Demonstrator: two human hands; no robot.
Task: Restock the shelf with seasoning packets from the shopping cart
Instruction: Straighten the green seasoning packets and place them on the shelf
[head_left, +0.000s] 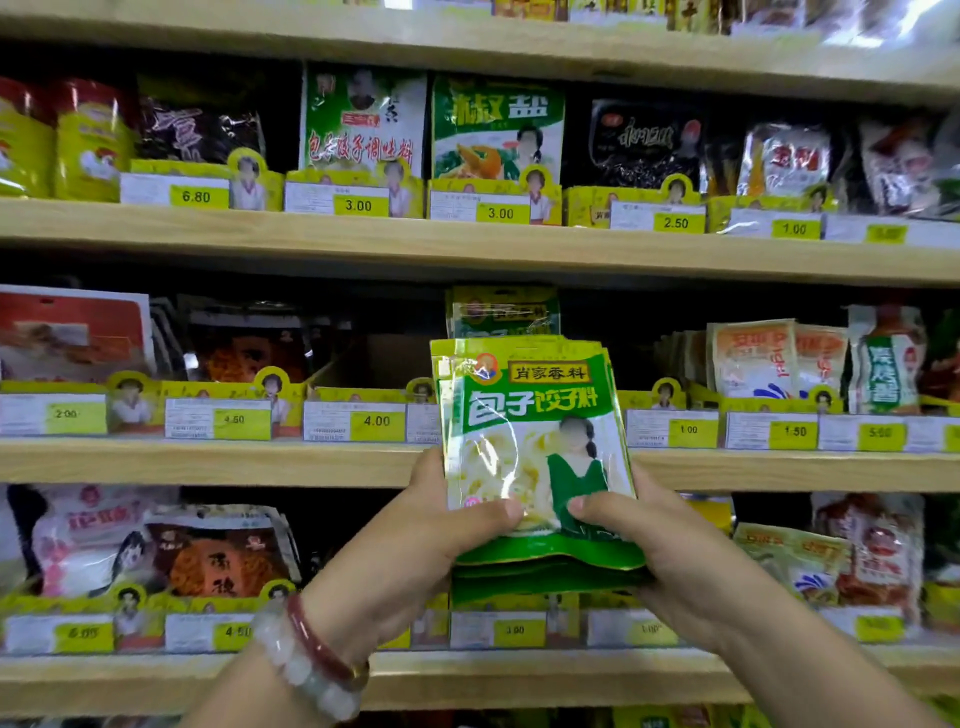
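Note:
A stack of green and yellow seasoning packets (530, 441) stands upright in front of the middle wooden shelf (208, 462). My left hand (431, 530) grips its lower left edge, thumb across the front. My right hand (654, 545) grips the lower right edge, thumb also on the front. Directly behind the stack, a matching packet (501, 312) stands in a yellow display box on the middle shelf. The shopping cart is out of view.
Three wooden shelves carry yellow display boxes with price tags and other seasoning bags. The box (363, 395) left of the stack, tagged 4.00, looks empty. Orange and white packets (774, 358) stand to the right. A bead bracelet circles my left wrist.

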